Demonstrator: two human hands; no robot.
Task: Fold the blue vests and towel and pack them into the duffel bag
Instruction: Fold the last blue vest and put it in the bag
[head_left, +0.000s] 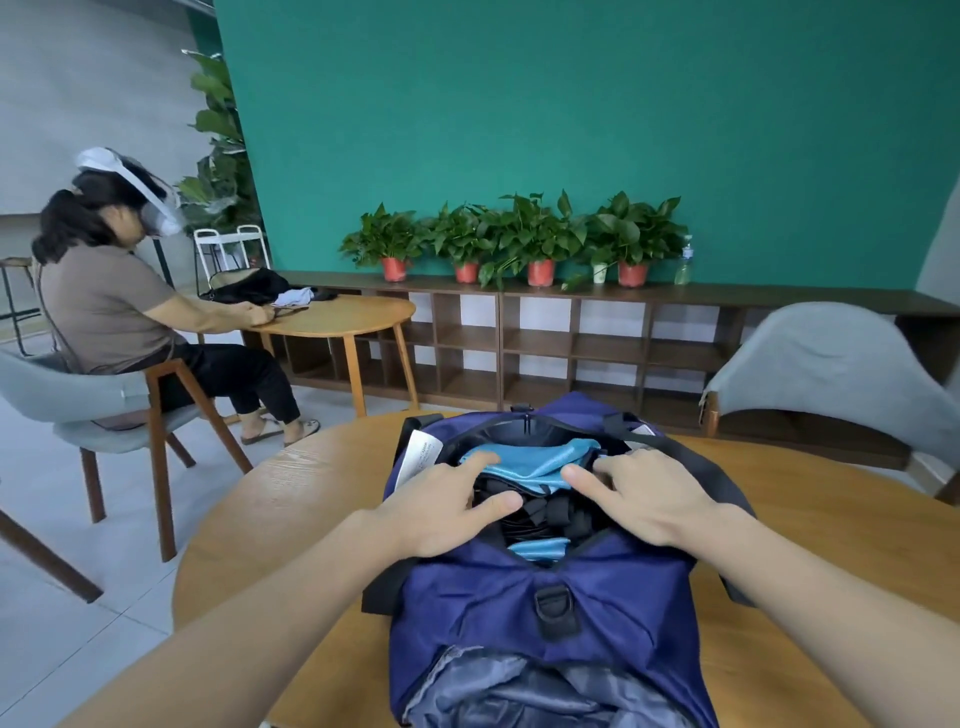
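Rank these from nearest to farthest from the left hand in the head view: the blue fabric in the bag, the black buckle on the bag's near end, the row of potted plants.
1. Blue fabric: under the left hand, inside the duffel bag.
2. Black buckle: on the bag's near end, toward the wearer.
3. Potted plants: on the far shelf against the green wall.

A white tag (422, 457) hangs at the left rim of the duffel bag (519, 597) and carries small print. The print is too blurred to read.
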